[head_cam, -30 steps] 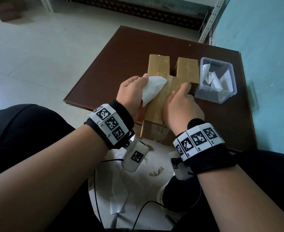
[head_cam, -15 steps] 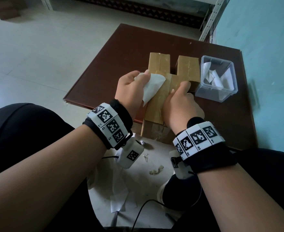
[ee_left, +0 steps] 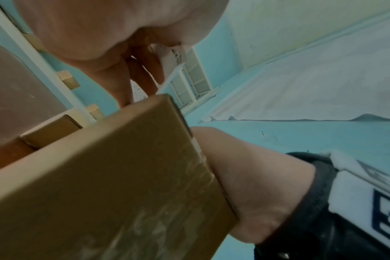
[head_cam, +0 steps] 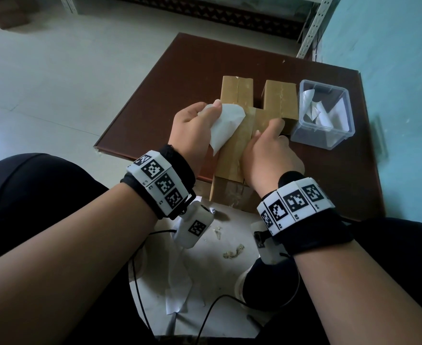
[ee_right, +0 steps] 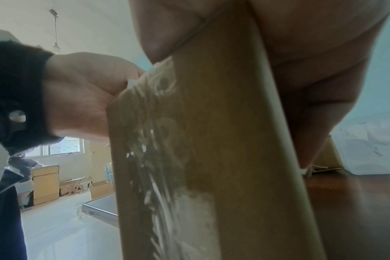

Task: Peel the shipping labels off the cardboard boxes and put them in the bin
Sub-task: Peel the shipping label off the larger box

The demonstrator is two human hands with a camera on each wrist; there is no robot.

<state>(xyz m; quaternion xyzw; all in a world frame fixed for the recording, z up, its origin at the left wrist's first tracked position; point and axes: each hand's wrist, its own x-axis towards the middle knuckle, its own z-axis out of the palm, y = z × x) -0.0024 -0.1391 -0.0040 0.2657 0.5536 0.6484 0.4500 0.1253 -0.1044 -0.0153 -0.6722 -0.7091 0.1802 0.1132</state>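
Label [head_cam: 226, 125] nearly free, pinched in the curled fingers of the left hand [head_cam: 192, 128] at centre frame in the head view, lower edge apparently just meeting the near cardboard box [head_cam: 232, 155]; cannot tell whether any of it still sticks. Right hand [head_cam: 267, 155] laid over the same box just right of centre, fingers bent down over its far side, apparently steadying it. Clear bin [head_cam: 325, 140] at upper right, already holding several white peeled labels. Two more boxes [head_cam: 237, 93] behind, tops bare of labels as far as visible. Judged late in the task: finish this peel, then drop it in the bin. Left wrist view alone shows print on the label underside [ee_left: 176, 54]; right wrist view alone shows whitish residue on the box side [ee_right: 167, 158].
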